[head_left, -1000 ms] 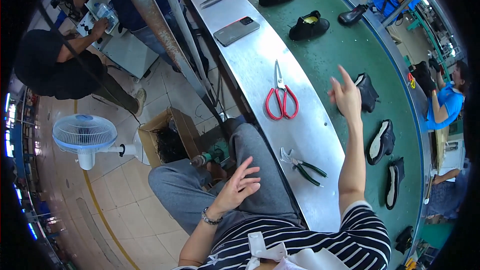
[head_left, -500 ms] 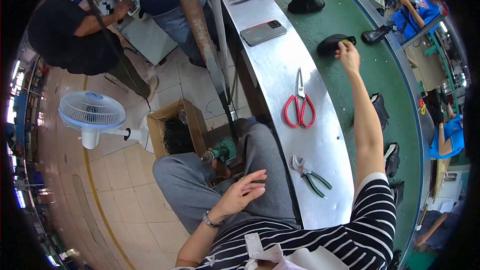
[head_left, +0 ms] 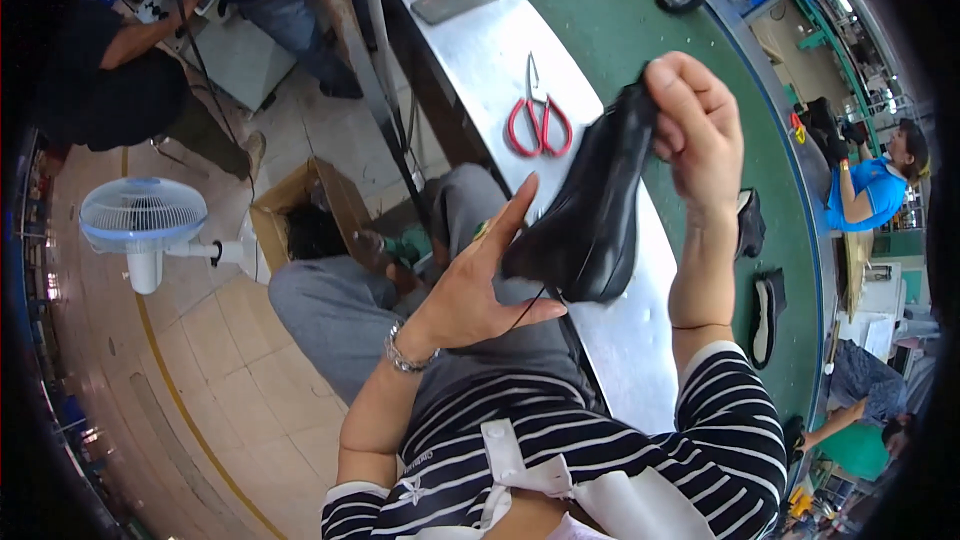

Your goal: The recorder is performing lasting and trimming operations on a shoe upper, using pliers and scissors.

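Glossy black shoe (head_left: 590, 215) above a shiny metal bench (head_left: 632, 365).
Between the left hand (head_left: 475, 295) and the right hand (head_left: 700, 130), the shoe looks like smooth, polished leather; beyond them, the scissors (head_left: 540, 120) have bare metal blades and smooth red handles, plastic by their look. Right of the right hand, the green belt (head_left: 780, 180) looks smooth, with a duller sheen; left of the left hand are matt grey cloth trousers (head_left: 320, 300), a dull cardboard box (head_left: 350, 205) and a fan (head_left: 143, 225) with a smooth plastic-looking rim.
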`<action>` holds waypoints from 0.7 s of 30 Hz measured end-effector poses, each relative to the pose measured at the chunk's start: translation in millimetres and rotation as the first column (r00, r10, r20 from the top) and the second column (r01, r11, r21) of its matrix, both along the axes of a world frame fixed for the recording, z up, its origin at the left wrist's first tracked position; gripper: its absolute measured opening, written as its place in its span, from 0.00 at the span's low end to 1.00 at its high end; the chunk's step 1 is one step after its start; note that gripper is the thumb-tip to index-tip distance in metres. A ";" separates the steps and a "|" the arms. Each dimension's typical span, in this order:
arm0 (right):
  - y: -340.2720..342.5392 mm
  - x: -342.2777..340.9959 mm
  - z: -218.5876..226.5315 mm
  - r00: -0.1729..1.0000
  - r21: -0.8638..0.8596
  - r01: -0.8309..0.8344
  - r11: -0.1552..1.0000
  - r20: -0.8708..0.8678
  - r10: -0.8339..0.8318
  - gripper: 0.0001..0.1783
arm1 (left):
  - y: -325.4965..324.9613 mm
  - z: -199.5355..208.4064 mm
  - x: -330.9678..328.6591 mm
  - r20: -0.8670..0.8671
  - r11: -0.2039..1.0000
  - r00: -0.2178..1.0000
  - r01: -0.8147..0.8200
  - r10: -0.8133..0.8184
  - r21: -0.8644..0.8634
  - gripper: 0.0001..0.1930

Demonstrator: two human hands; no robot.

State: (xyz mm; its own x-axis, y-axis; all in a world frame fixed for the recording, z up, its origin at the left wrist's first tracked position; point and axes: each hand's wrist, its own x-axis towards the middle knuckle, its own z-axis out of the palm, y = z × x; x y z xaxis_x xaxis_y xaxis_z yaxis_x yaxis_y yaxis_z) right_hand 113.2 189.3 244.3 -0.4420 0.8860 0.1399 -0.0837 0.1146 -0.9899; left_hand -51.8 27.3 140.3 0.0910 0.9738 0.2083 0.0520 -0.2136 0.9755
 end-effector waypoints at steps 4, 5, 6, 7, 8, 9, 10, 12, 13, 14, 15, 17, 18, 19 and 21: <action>-38.3 -35.2 -25.9 0.975 -0.120 -0.218 0.969 -0.071 0.211 0.10 | -30.1 -22.0 -5.5 0.221 0.999 0.975 0.030 -0.037 0.032 0.54; -40.8 -41.3 -36.3 0.965 -0.150 -0.261 0.954 -0.071 0.253 0.10 | -39.0 -34.9 -6.3 0.183 0.999 0.983 -0.035 0.028 0.034 0.54; -48.1 -47.5 -45.3 0.962 -0.157 -0.274 0.949 -0.054 0.269 0.11 | -50.0 -45.9 -8.2 0.182 0.999 0.983 -0.044 0.040 0.017 0.54; -54.3 -54.3 -53.7 0.955 -0.162 -0.297 0.941 -0.039 0.294 0.11 | -61.6 -54.4 -10.1 0.196 0.995 0.976 -0.086 0.093 -0.046 0.54; -59.3 -59.8 -61.1 0.947 -0.163 -0.316 0.935 0.003 0.320 0.12 | -72.3 -61.8 -11.8 0.208 0.986 0.967 -0.125 0.145 -0.107 0.54; -61.5 -61.4 -66.7 0.926 -0.192 -0.362 0.912 0.040 0.375 0.13 | -81.6 -68.5 -13.0 0.204 0.983 0.966 -0.139 0.161 -0.117 0.54; -69.0 -65.1 -71.5 0.932 -0.180 -0.345 0.921 0.053 0.360 0.14 | -90.5 -72.5 -14.2 0.227 0.976 0.956 -0.157 0.188 -0.150 0.54; -78.4 -66.3 -83.0 0.933 -0.170 -0.340 0.925 0.064 0.354 0.15 | -102.9 -79.9 -14.7 0.270 0.963 0.934 -0.186 0.234 -0.194 0.54; -77.2 -58.3 -91.7 0.944 -0.003 -0.269 0.963 0.196 0.265 0.15 | -108.8 -85.1 -14.5 0.270 0.961 0.931 -0.194 0.244 -0.197 0.54; -74.2 -50.0 -99.5 0.941 0.174 -0.211 0.962 0.304 0.151 0.16 | -114.1 -89.5 -15.9 0.236 0.956 0.933 -0.233 0.271 -0.180 0.55; -70.1 -39.0 -104.8 0.896 0.223 -0.177 0.959 0.440 0.063 0.16 | -119.5 -92.5 -17.5 0.203 0.950 0.933 -0.269 0.298 -0.160 0.56; -66.4 -14.2 -125.0 0.788 0.372 -0.131 0.919 0.602 -0.131 0.20 | -129.5 -87.4 -21.4 0.139 0.917 0.912 -0.362 0.385 -0.169 0.55; -66.8 1.1 -136.1 0.674 0.405 -0.157 0.901 0.711 -0.202 0.23 | -135.8 -83.3 -23.9 0.076 0.878 0.883 -0.447 0.464 -0.171 0.55; -68.3 18.7 -148.4 0.542 0.434 -0.188 0.881 0.794 -0.275 0.27 | -143.9 -80.9 -29.6 0.072 0.873 0.878 -0.456 0.473 -0.173 0.55; -72.6 58.7 -175.8 0.452 0.420 -0.206 0.884 0.842 -0.295 0.31 | -159.7 -76.4 -46.7 0.131 0.760 0.831 -0.417 0.541 -0.498 0.46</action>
